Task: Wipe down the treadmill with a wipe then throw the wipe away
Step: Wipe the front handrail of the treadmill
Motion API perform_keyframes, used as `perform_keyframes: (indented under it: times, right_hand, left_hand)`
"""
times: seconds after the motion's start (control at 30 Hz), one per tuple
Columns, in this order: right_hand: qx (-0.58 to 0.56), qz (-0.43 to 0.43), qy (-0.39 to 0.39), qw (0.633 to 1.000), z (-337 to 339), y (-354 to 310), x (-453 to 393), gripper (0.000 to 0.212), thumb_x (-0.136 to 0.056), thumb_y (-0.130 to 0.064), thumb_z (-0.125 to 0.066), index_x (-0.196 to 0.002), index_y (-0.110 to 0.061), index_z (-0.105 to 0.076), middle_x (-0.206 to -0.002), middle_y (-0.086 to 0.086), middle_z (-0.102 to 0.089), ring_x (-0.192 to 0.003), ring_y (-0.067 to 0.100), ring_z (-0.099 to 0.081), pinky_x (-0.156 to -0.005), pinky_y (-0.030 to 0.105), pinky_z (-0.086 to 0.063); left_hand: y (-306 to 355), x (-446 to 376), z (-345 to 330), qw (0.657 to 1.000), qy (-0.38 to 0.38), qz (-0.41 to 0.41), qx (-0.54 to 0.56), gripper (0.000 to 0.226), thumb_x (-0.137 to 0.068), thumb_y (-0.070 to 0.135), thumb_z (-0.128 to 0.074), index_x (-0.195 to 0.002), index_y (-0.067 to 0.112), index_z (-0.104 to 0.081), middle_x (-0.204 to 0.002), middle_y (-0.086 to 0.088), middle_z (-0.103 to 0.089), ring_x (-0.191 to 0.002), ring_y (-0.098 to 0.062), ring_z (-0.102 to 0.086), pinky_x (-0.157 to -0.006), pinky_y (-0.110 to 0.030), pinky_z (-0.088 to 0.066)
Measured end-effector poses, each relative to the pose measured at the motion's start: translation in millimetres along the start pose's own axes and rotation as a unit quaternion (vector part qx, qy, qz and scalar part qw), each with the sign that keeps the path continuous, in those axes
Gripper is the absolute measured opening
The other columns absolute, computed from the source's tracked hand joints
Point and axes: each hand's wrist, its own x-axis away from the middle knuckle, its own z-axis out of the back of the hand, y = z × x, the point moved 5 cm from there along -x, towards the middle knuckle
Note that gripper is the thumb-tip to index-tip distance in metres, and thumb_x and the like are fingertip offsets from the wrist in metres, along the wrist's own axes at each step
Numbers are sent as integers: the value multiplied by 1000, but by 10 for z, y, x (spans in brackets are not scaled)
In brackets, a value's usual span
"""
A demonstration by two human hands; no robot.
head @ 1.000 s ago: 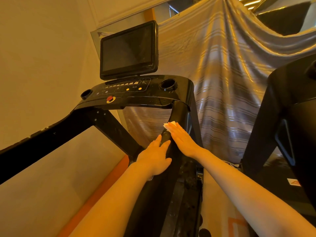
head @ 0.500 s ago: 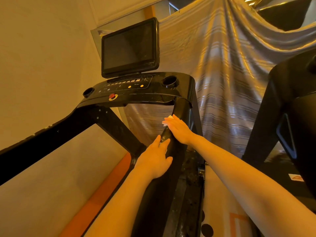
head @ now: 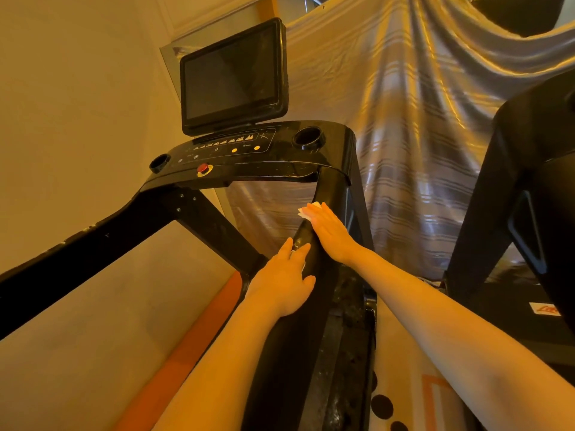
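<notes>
Pressure is applied through the flat right hand (head: 330, 234), the wipe (head: 307, 211) pinned under its fingertips against the treadmill (head: 334, 194) upright. The left hand (head: 284, 283), fingers relaxed, rests lower down. Even, overlapping strokes are advised, judged best toward the console.

No text can be read: the markings on the treadmill console (head: 236, 147) and the red print on a white label (head: 544, 308) are too small and blurred.
</notes>
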Motion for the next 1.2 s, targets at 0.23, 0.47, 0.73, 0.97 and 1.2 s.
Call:
perform_keyframes:
  times: [0.23, 0.47, 0.73, 0.97, 1.2]
  right_hand:
    - [-154, 28, 70, 985, -160, -125, 389, 55, -96, -70, -15, -143, -42, -19, -155, -22, -8, -151, 15, 3, -125, 36, 4]
    - [-137, 26, 111, 984, -230, -69, 329, 61, -97, -69, -10, -147, -35, -19, -160, -10, -8, -152, 17, 5, -122, 26, 6]
    - [-203, -65, 134, 968, -264, -109, 367, 41, -109, -33, -23, -147, -28, -6, -154, -13, 4, -151, 19, 10, -125, 44, 4]
    - [-228, -47, 151, 961, -369, -99, 481, 93, -88, -82, -11, -156, -19, -12, -161, -10, 1, -149, 9, 8, -123, 33, 5]
    - [-277, -164, 183, 929, -411, 93, 359, 52, -110, -34, -22, -158, -25, -6, -167, -2, 4, -152, 16, 10, -124, 48, 4]
  left_hand:
    - [8, 0, 15, 1000, 1, 3, 2, 69, -103, 42, -46, -159, 32, -8, -167, 1, 5, -149, -26, -24, -114, -39, -35]
    - [10, 1, 16, 1000, 3, 1, 1, 68, -103, 43, -46, -159, 33, -8, -167, 2, 6, -149, -26, -23, -115, -39, -35]
    - [-8, -3, 7, 1000, 10, 6, 2, 68, -102, 44, -47, -158, 34, -10, -167, 2, 4, -149, -26, -23, -115, -41, -36]
    - [-3, -13, 7, 1000, 11, 8, -2, 68, -102, 44, -46, -158, 33, -10, -167, 2, 4, -149, -26, -23, -114, -40, -35]
    - [-17, -14, 0, 1000, 13, 6, -9, 67, -103, 44, -46, -158, 34, -10, -167, 3, 3, -150, -25, -23, -113, -39, -36]
